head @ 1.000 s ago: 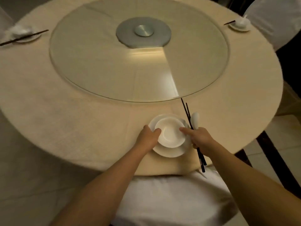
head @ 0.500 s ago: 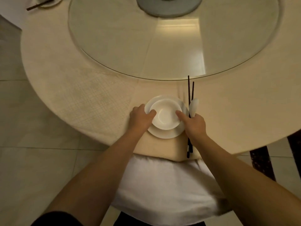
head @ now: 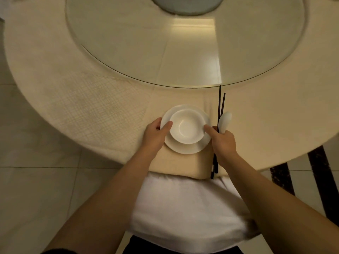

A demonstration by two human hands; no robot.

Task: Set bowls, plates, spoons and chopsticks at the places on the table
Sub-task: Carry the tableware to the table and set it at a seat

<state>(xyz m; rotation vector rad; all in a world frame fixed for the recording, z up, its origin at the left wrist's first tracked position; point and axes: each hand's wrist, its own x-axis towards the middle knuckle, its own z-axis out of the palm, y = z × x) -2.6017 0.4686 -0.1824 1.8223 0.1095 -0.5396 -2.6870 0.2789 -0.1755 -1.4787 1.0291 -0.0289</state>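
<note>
white plate [head: 185, 149] gripped, left hand [head: 156, 133], right hand [head: 221, 142]

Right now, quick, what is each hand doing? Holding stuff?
Left hand: grips the rim of the plate, thumb by the bowl.
Right hand: holds the chopsticks and spoon, thumb touching the bowl.

The right hand [head: 222, 143] covers the middle of the chopsticks [head: 219, 107] and the handle of the spoon [head: 225, 121], so how its fingers [head: 209, 129] close round them cannot be told. The left hand [head: 156, 133] hides the left rim of the plate [head: 185, 149], and the bowl [head: 187, 128] hides the plate's centre. The bench [head: 91, 99] and the grey hub [head: 185, 6] of its glass turntable [head: 128, 43] are cut off by the top edge
</note>
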